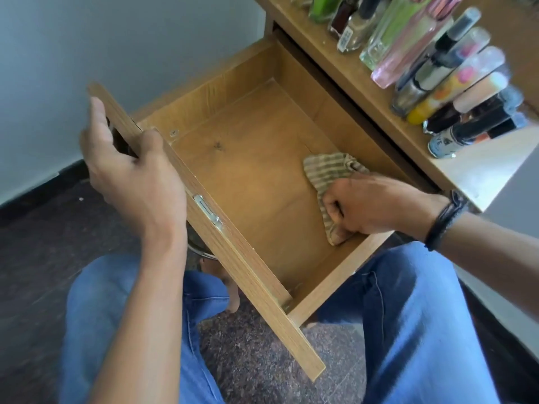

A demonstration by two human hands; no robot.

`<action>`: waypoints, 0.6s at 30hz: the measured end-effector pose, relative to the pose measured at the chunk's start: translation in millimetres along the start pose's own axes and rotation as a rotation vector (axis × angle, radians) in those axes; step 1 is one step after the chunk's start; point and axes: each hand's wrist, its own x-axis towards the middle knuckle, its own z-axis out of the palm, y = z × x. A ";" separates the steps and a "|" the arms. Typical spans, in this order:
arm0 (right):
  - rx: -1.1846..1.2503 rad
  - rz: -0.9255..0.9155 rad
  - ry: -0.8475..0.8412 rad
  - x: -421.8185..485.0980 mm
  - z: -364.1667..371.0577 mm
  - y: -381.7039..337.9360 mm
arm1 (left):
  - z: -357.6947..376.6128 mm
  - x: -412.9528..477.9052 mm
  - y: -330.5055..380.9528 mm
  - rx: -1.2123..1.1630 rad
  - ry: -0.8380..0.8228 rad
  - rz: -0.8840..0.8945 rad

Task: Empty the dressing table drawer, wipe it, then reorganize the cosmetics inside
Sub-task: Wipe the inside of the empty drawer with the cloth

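Gripping the drawer (233,147) by its front panel, the left hand (131,173) curled thumb and fingers over the top edge. The right hand (367,204) clutched a striped cloth (326,173), bunched against the bare drawer floor near the right wall. Cosmetics bottles (431,71) stood in rows on the dressing table (358,83) just above.

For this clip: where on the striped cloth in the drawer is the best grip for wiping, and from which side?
Probably its near half, from above. The striped cloth lies on the drawer floor with walls all round, so only the open top gives access. The right hand grips it there, leaving the far part spread to wipe.
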 end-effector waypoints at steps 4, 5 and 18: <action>0.037 -0.103 -0.091 -3.2 6.2 -7.0 | 1.1 -3.9 9.4 0.011 0.010 -0.006; 0.051 -0.129 -0.131 -5.1 7.2 -10.4 | 0.6 -3.9 9.6 0.027 0.010 -0.010; -0.075 0.006 0.352 -39.0 24.7 -25.2 | 0.9 -7.3 12.8 0.095 0.020 -0.071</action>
